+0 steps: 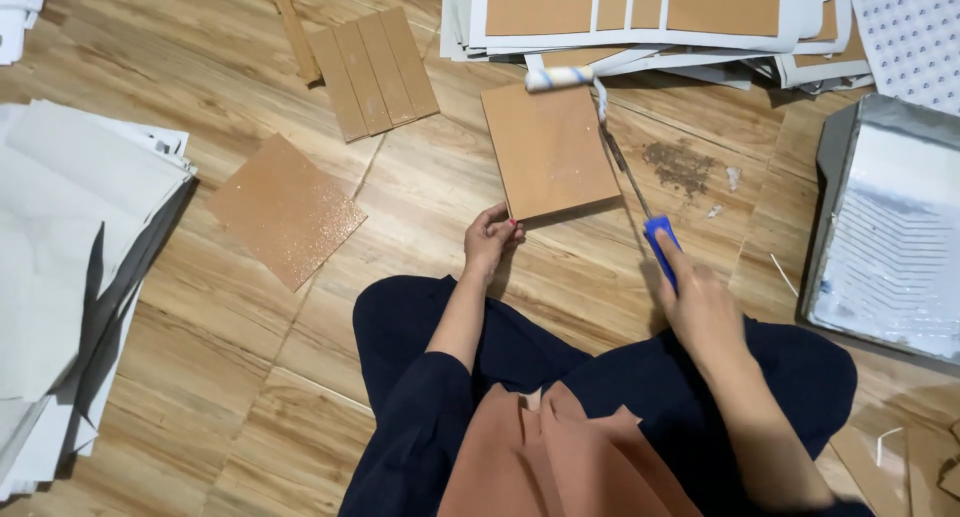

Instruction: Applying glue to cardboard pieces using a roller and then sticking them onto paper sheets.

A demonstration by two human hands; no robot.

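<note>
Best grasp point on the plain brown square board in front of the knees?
Take the brown square board by its near edge, coming from the person's side. It lies flat on the wooden floor, so only edges offer a pinch. The left hand already touches the near-left corner. The paint roller lies at the far edge, its shaft along the right edge, held by the right hand.

Person sat cross-legged, both forearms bare and reaching forward from dark sleeves. Left hand [490, 239] was out ahead of the left knee, wrist bent slightly, fingers curled down with tips pinched together at the front. Right hand [700, 312] was extended further right, palm down, knuckles up, fingers wrapped closed in a fist grip, index finger stretched forward. Hands well apart.
</note>
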